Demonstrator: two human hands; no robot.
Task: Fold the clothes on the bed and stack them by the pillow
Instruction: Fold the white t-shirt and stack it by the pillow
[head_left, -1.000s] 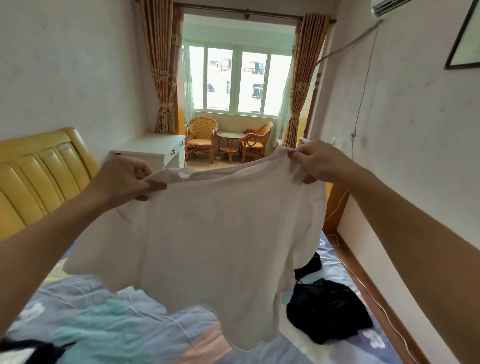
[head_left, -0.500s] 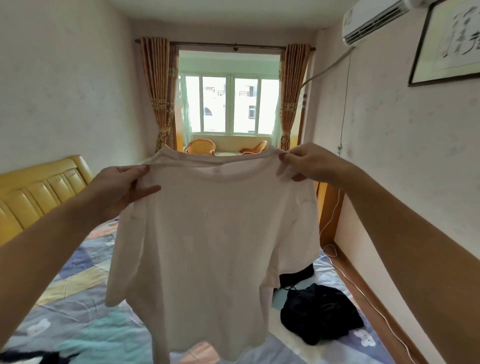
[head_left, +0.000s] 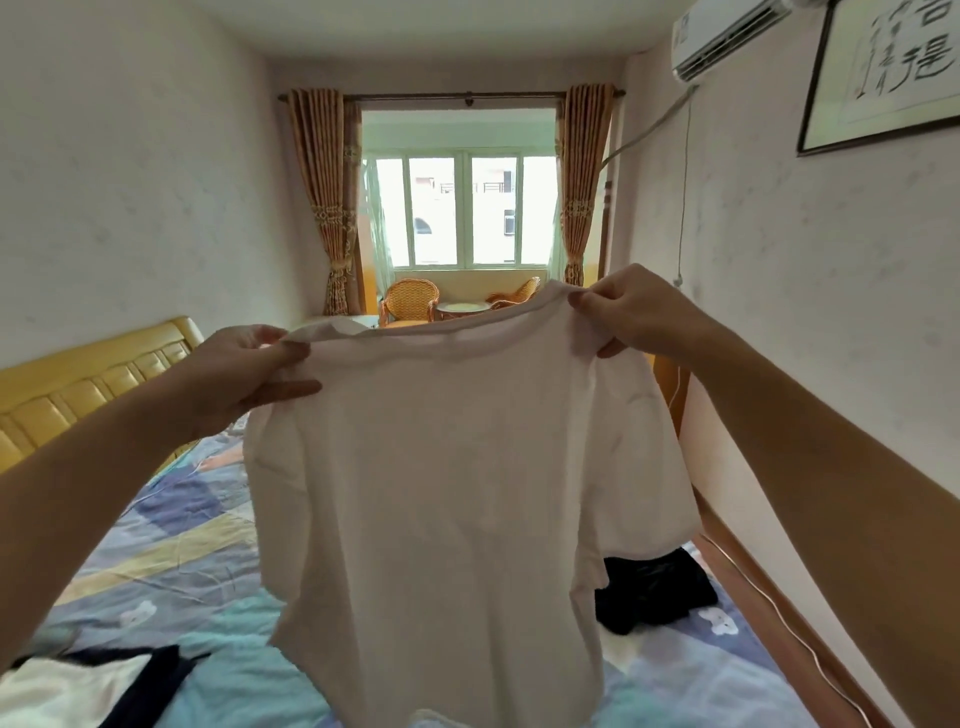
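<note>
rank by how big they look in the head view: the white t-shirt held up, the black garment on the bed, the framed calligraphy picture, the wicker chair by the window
1. White t-shirt, nearest the camera.
2. Black garment and framed calligraphy picture: alike, both partly hidden, so unranked.
3. Wicker chair, farthest away.

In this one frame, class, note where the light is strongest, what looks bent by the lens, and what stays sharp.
Head view: the window is blown out white; walls and arms bow outward at the edges; the white T-shirt and both hands stay sharp.
</note>
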